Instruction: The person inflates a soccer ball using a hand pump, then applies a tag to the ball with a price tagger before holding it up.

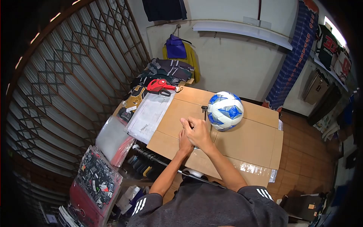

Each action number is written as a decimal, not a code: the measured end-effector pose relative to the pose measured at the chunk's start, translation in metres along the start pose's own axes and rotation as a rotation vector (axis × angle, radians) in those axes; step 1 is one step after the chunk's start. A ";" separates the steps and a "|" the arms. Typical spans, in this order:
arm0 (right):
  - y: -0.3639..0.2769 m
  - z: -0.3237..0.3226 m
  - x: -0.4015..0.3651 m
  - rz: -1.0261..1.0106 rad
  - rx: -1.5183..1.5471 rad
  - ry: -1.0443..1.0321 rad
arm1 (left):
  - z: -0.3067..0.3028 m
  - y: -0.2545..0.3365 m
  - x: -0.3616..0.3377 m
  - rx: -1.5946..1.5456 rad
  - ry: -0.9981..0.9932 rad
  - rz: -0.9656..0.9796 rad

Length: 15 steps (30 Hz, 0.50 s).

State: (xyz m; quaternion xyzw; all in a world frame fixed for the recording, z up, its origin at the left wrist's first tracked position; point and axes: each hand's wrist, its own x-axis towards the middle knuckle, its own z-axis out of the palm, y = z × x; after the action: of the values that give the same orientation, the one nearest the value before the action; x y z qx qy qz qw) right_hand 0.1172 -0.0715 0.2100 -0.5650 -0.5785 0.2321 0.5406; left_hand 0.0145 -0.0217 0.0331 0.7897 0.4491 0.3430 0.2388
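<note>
A white and blue ball (225, 111) rests on the brown cardboard. Just left of it, a thin black rod with a T-shaped top (204, 109) runs down behind my right hand. My right hand (197, 133) is closed, its fingers curled and pressed together; what they hold, if anything, is hidden. Beside and partly behind it, low over the cardboard, is my left hand (185, 143), its fingers mostly covered by the right. A small bit of something teal shows below my hands, too little to make out.
Flattened cardboard (249, 143) covers the table. At its left lie white plastic packets (151, 113), a red and black tape dispenser (160, 86) and folded dark clothes (172, 70). A clothes rail (166, 165) runs below the near edge. A folding metal gate (68, 75) stands left.
</note>
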 end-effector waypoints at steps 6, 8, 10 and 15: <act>0.040 0.014 -0.018 0.040 -0.006 0.041 | 0.013 -0.029 0.001 0.021 -0.076 -0.017; 0.043 0.020 -0.025 0.010 0.062 0.074 | 0.027 -0.052 0.000 -0.098 -0.080 -0.010; 0.043 0.027 -0.030 -0.058 0.164 0.136 | 0.043 -0.078 -0.001 -0.490 -0.075 -0.034; 0.003 0.002 -0.022 0.016 0.067 -0.015 | 0.005 -0.016 -0.004 0.063 0.015 0.040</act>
State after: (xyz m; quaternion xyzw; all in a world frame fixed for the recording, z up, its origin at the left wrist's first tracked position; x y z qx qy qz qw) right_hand 0.1117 -0.0895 0.1989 -0.5495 -0.5700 0.2600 0.5528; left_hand 0.0080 -0.0175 0.0176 0.8031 0.4456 0.3394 0.2033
